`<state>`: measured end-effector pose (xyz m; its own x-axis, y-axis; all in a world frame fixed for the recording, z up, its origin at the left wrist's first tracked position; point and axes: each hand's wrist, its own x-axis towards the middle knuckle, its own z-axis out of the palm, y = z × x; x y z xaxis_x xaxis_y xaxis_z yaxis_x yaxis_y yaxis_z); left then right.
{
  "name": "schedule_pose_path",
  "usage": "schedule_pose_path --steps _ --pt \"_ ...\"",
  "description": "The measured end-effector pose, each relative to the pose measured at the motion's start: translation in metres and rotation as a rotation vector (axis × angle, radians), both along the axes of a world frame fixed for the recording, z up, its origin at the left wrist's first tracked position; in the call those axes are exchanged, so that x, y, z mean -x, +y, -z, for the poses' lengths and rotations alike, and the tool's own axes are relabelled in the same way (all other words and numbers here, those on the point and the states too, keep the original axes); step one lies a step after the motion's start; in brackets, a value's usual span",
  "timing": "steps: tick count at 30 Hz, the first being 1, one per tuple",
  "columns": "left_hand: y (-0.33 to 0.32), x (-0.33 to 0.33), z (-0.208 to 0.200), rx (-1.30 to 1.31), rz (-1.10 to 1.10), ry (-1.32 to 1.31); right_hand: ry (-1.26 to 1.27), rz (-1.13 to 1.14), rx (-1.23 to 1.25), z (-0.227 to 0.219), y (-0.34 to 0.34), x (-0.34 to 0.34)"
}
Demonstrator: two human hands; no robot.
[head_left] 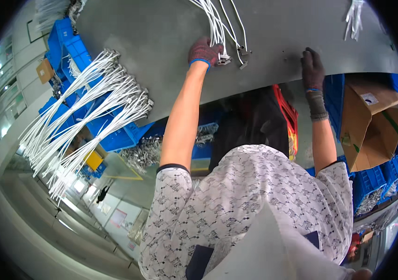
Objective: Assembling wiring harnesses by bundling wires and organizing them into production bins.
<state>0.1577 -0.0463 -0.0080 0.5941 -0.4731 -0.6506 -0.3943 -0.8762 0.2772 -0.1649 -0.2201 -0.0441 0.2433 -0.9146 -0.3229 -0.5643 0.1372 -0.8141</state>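
On the table (138,32), the left hand (202,51) grips wires (216,29), maybe bunching them; evening the ends (225,59) may need the loose, uncurled right hand (312,70).

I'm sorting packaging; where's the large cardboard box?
In the head view, the box is at right, below the table edge, beside the gloved right hand.

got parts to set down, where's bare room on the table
Free: grey table between the bundled cables and left hand; also between the loose connectors and right hand. Crowded: table's left edge and around the left hand's white cables.
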Motion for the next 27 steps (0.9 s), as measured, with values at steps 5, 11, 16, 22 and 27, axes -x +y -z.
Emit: schedule_pose_path --steps 5,11,16,22,27 --pt "0.045 -0.012 0.025 0.354 -0.305 0.2 0.105 -0.005 0.247 -0.02 -0.002 -0.005" --pt "0.065 -0.023 -0.009 0.333 -0.272 0.473 0.289 -0.136 0.683 0.008 -0.011 0.003" --pt "0.076 -0.034 -0.013 0.251 -0.18 0.521 0.247 -0.192 0.654 -0.008 -0.006 0.009" --pt "0.089 -0.049 -0.009 0.266 -0.281 0.532 0.289 -0.246 0.713 -0.011 -0.007 0.013" --pt "0.044 -0.045 -0.043 0.211 -0.115 0.434 0.343 -0.279 0.753 -0.021 -0.009 0.019"
